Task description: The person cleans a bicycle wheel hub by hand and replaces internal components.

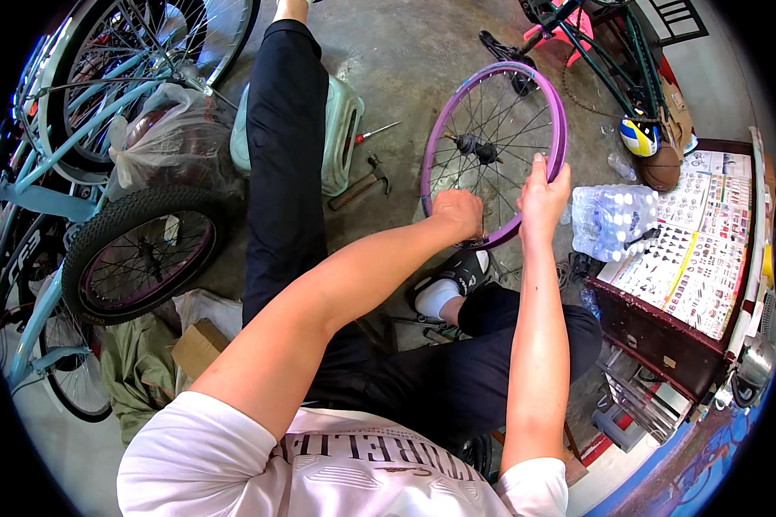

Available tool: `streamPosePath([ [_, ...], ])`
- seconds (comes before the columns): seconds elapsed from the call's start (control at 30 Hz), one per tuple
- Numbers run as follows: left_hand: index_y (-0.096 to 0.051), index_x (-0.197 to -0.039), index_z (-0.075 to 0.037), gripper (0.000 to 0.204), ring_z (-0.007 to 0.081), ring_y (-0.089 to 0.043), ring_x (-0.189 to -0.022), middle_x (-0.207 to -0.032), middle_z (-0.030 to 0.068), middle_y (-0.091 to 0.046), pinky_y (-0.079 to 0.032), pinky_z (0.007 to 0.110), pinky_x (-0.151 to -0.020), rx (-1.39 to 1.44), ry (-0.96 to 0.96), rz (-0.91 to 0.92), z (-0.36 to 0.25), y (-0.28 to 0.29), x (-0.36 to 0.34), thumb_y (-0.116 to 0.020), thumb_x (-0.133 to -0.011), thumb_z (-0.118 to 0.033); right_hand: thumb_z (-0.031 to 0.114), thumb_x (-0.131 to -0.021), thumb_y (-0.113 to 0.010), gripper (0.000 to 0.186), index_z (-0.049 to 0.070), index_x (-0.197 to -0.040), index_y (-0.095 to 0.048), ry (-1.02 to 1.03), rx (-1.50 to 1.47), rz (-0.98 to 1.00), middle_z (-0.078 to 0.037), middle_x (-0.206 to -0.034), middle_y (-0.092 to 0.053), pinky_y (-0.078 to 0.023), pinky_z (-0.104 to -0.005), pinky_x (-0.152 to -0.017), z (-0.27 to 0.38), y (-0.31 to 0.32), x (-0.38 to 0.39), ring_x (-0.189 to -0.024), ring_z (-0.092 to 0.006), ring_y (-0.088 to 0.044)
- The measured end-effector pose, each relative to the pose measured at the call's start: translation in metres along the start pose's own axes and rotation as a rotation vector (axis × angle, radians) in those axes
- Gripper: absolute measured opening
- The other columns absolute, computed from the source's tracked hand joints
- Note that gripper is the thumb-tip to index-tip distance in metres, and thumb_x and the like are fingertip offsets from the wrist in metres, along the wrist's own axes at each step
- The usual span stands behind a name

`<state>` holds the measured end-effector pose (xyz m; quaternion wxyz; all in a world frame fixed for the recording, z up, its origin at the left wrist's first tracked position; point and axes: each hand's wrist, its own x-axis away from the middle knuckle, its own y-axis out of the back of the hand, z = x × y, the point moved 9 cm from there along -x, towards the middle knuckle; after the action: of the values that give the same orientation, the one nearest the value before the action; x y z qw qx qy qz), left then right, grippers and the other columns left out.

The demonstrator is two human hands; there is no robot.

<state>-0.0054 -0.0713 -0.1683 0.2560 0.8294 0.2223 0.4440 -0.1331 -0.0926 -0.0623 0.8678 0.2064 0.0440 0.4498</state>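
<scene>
A bare bicycle wheel (560,121) with a purple rim, thin dark spokes and a black hub (476,148) stands tilted in front of me, with no tire on it. My right hand (543,196) is closed round the right side of its rim, thumb pointing up along it. At the lower part of the wheel, just inside the rim, my left hand (459,212) is closed with its fingers curled down among the spokes. Its fingertips are hidden, so what they pinch does not show.
Left of the wheel lie a hammer (359,183) and a red-handled screwdriver (378,133), beside a pale green plastic stool (347,129). A fat-tired wheel (147,254) and bicycles stand further left. Shrink-wrapped bottles (610,222) and a chart-covered cabinet (634,332) flank the right.
</scene>
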Motion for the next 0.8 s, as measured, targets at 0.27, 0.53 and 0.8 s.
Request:
streamPosePath([
  [0.27,-0.077,-0.112,-0.008,0.057,0.0293,-0.073,-0.107,-0.114,0.0132,-0.076,-0.059,0.040,-0.090,0.033,0.014,-0.006,-0.001,-0.003,-0.004,-0.079,-0.080,-0.055,0.023,-0.102,-0.064,0.021,0.005,-0.100,-0.054,-0.039,-0.060,-0.010,0.002,-0.065,-0.049,-0.032,-0.0303,-0.042,0.002,0.000,0.003,-0.046,-0.0085,-0.042],
  [0.53,-0.076,-0.113,-0.005,0.054,0.0326,-0.072,-0.110,-0.116,0.0172,-0.074,-0.058,0.042,-0.092,0.080,-0.002,0.018,0.001,-0.010,-0.008,-0.081,-0.082,-0.049,0.023,-0.101,-0.065,0.021,0.005,-0.099,-0.054,-0.012,-0.039,-0.019,0.001,-0.065,-0.050,-0.031,-0.0305,-0.041,0.001,0.002,0.002,-0.045,-0.0084,-0.042],
  [0.8,-0.076,-0.114,-0.005,0.054,0.0322,-0.071,-0.112,-0.116,0.0173,-0.074,-0.057,0.041,-0.094,0.114,0.018,0.021,0.003,-0.011,-0.005,-0.079,-0.084,-0.049,0.022,-0.101,-0.066,0.021,0.004,-0.099,-0.055,-0.040,-0.024,0.010,0.000,-0.073,-0.053,-0.037,-0.0300,-0.049,0.004,-0.002,0.004,-0.055,-0.0082,-0.046],
])
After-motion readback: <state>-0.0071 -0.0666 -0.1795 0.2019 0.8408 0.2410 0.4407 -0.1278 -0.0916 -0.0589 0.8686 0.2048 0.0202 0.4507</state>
